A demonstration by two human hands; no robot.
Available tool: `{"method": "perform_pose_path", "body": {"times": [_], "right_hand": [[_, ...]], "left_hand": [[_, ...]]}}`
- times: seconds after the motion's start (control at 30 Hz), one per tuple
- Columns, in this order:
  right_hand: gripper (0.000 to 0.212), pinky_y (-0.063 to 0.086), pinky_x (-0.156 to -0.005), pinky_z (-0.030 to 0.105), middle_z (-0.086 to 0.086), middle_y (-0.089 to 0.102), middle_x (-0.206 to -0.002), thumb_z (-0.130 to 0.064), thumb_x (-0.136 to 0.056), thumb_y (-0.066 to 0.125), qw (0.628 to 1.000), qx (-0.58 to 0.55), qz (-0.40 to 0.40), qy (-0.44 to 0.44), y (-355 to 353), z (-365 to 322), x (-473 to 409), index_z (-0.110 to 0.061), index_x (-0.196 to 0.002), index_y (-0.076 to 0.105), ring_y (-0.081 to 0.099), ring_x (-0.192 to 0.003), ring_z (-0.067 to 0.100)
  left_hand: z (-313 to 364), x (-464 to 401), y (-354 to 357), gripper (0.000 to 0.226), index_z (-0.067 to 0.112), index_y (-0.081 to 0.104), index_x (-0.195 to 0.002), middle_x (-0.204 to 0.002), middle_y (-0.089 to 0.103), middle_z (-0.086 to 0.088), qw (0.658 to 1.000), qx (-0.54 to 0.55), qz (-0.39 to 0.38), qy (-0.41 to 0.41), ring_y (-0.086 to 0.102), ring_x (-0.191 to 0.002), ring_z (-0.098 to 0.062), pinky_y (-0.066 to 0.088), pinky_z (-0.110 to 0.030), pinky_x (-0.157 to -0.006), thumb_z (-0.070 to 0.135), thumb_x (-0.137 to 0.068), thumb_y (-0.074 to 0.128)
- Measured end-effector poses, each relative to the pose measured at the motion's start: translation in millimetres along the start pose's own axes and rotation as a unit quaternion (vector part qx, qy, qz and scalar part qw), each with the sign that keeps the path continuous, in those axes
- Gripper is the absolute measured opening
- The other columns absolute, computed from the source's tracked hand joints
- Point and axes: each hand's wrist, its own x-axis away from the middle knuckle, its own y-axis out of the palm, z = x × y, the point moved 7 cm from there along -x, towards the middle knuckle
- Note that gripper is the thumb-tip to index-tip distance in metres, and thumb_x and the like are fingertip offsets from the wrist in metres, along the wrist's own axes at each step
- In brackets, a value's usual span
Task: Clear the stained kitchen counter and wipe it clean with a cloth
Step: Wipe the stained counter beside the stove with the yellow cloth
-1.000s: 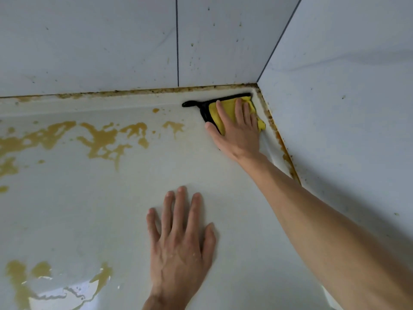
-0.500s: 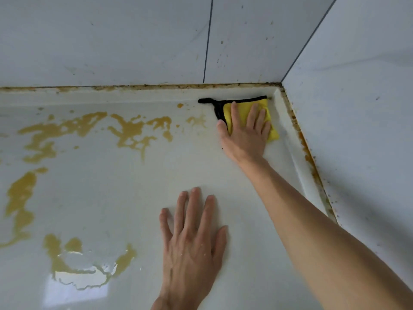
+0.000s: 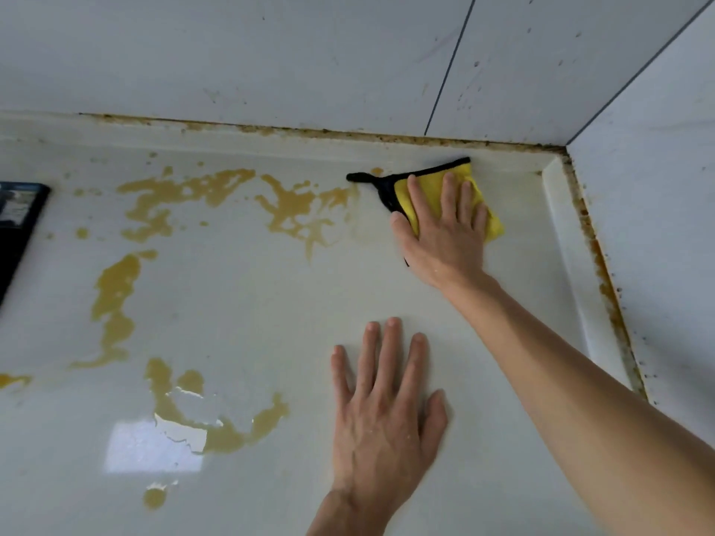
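Note:
A white glossy counter [image 3: 271, 303] carries brownish-yellow stains [image 3: 294, 210] across its back and left parts, with a wet puddle-like stain [image 3: 216, 427] nearer me. My right hand [image 3: 445, 234] presses flat on a yellow cloth with black trim [image 3: 429, 183] near the back right corner; its black edge touches the rightmost stain. My left hand [image 3: 383, 412] lies flat on the counter with fingers spread, holding nothing.
White tiled walls [image 3: 271, 63] meet at the back right corner, with a grimy brown seam [image 3: 603, 272] along the raised counter edge. A black flat object [image 3: 17, 226] lies at the far left edge.
My right hand has slid the cloth leftward out of the corner toward the stains. The view has shifted so more of the counter's left side shows. My left hand stays put.

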Motion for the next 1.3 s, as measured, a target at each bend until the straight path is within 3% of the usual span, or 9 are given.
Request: {"method": "perform_pose_path", "body": {"times": [0.1,0.27,0.43,0.63,0.83,0.97,1.07,1.13,1.3], "right_hand": [[0.066,-0.002,-0.126,0.057,0.011,0.002,-0.174,-0.064,-0.101,0.024,0.999,-0.015,0.000,-0.031,7,-55,3,-0.045,-0.163,0.011,-0.003,-0.160,0.036],[0.061,0.003,-0.129,0.049,-0.001,0.003,-0.175,-0.065,-0.103,0.019,0.976,0.012,-0.015,-0.215,10,-85,37,-0.051,-0.162,0.012,-0.001,-0.161,0.025],[0.065,0.006,-0.128,0.049,0.001,0.005,-0.175,-0.068,-0.100,0.019,0.991,0.035,-0.006,-0.126,-4,-19,26,-0.050,-0.162,0.012,0.003,-0.161,0.026],[0.070,0.002,-0.127,0.056,0.012,0.006,-0.174,-0.068,-0.100,0.026,0.998,0.015,0.004,-0.055,6,-70,-9,-0.043,-0.164,0.013,0.003,-0.160,0.035],[0.061,0.007,-0.128,0.051,0.001,0.009,-0.175,-0.060,-0.103,0.026,0.958,0.015,-0.017,-0.284,8,-109,23,-0.047,-0.162,0.018,0.006,-0.161,0.027],[0.059,0.005,-0.129,0.046,-0.002,0.006,-0.175,-0.057,-0.105,0.025,0.931,0.017,-0.051,-0.362,2,-80,48,-0.045,-0.163,0.019,0.001,-0.162,0.021],[0.057,0.015,-0.129,0.040,-0.002,0.023,-0.172,-0.056,-0.106,0.032,0.934,-0.100,-0.075,-0.334,-15,-69,43,-0.039,-0.161,0.032,0.015,-0.159,0.015],[0.052,0.034,-0.119,0.043,0.001,0.047,-0.158,-0.047,-0.106,0.045,0.948,-0.139,-0.004,-0.287,-33,-66,28,-0.029,-0.154,0.047,0.039,-0.148,0.019],[0.056,0.046,-0.093,0.043,0.010,0.065,-0.130,-0.057,-0.100,0.052,0.987,-0.057,0.004,-0.151,-37,-61,-11,-0.015,-0.137,0.054,0.057,-0.121,0.032]], "left_hand": [[-1,1,1,0.066,0.021,0.052,-0.154,-0.168,0.038,-0.009,1.000,0.004,-0.008,-0.003,0.031,-0.158,-0.032,0.026,-0.067,-0.120,0.050,-0.094,0.057],[-3,1,5,0.066,0.021,0.048,-0.156,-0.170,0.033,-0.009,1.000,0.001,-0.014,-0.003,0.026,-0.160,-0.032,0.022,-0.066,-0.121,0.051,-0.097,0.054],[-2,2,7,0.066,0.020,0.049,-0.154,-0.170,0.032,-0.010,1.000,0.005,-0.012,-0.003,0.024,-0.160,-0.033,0.019,-0.067,-0.120,0.051,-0.096,0.055],[-3,1,7,0.070,0.019,0.051,-0.153,-0.170,0.032,-0.010,1.000,0.010,-0.004,-0.009,0.025,-0.160,-0.033,0.019,-0.066,-0.122,0.051,-0.092,0.060],[-3,4,7,0.068,0.019,0.051,-0.154,-0.171,0.031,-0.008,1.000,0.009,0.025,-0.006,0.022,-0.161,-0.031,0.017,-0.064,-0.125,0.051,-0.094,0.059],[-4,5,7,0.065,0.022,0.050,-0.154,-0.172,0.029,-0.005,1.000,0.012,0.019,-0.011,0.019,-0.162,-0.028,0.014,-0.062,-0.127,0.052,-0.097,0.055],[-3,4,4,0.064,0.023,0.051,-0.153,-0.171,0.031,-0.004,1.000,0.013,0.016,-0.016,0.020,-0.162,-0.027,0.017,-0.063,-0.127,0.053,-0.096,0.055],[-4,3,2,0.064,0.023,0.051,-0.153,-0.171,0.032,-0.004,1.000,0.015,0.012,-0.020,0.022,-0.161,-0.027,0.020,-0.064,-0.125,0.053,-0.096,0.055],[-4,3,-1,0.063,0.023,0.051,-0.151,-0.169,0.035,-0.004,0.999,0.027,0.018,-0.026,0.026,-0.160,-0.028,0.023,-0.064,-0.124,0.051,-0.095,0.057]]}}
